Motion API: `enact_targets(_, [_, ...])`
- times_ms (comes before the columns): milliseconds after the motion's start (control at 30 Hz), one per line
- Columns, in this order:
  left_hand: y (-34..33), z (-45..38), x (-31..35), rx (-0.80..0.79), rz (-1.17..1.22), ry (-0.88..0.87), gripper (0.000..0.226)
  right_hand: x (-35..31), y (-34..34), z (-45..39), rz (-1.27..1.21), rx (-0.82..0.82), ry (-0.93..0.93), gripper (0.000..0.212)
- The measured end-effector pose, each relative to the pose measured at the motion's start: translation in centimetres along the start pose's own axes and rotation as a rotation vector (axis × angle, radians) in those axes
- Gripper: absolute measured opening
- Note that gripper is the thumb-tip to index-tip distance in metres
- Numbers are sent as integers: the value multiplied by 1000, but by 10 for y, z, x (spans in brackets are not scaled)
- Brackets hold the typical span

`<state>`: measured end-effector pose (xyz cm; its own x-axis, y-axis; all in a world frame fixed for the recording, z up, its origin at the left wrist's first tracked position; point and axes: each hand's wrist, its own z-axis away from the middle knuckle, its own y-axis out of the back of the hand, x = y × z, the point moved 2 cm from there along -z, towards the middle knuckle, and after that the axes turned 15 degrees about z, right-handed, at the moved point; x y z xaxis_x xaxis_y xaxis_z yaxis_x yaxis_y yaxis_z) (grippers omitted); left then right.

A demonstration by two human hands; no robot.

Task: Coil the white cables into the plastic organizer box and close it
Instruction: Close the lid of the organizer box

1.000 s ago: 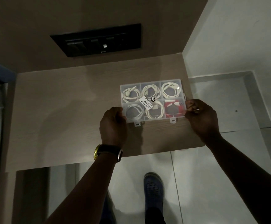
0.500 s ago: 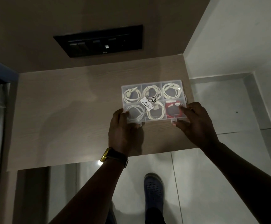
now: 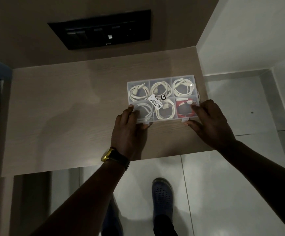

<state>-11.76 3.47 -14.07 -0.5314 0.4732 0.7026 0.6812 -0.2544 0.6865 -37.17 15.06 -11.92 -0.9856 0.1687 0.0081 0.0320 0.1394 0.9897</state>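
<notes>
Left hand (image 3: pixel 129 133) and right hand (image 3: pixel 208 123) both grip the near edge of the clear plastic six-compartment organizer box (image 3: pixel 163 79) holding coiled white cables (image 3: pixel 182 89).

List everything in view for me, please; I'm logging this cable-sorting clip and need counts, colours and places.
organizer box: one, clear plastic, lid down, on the shelf's right part
white cables: five coils, one per compartment
red item: one, near-right compartment
price sticker: one, white, on the lid
wooden shelf: one, light brown
switch panel: one, black, on the wall
shoe: one, blue, on the white floor
wristwatch: one, gold and black, left wrist
left hand: at the box's near-left corner
right hand: at its near-right corner
</notes>
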Motion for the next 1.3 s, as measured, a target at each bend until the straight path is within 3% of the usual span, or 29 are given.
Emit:
enact_targets(267, [0, 0, -1, -27, -16, -45, 51, -10, 0, -7, -54, 26, -107, 46])
enact_targets(467, [7, -7, 6, -47, -2, -44, 51, -3, 3, -10, -87, -10, -43, 56])
enact_targets(700, [2, -12, 2, -58, -37, -35, 50, -6, -4, -11, -88, 48, -85, 53])
enact_targets(933, [19, -17, 17, -52, 115, 24, 51, -6, 5, -12, -238, 70, -160, 51])
enact_targets(1100, [34, -18, 17, 66, 435, 309, 47, -4, 8, -21, -504, 73, -402, 19])
enact_targets(1300, [23, -46, -2, 171, 642, 662, 44, 7, 8, -58, -980, -139, -801, 21])
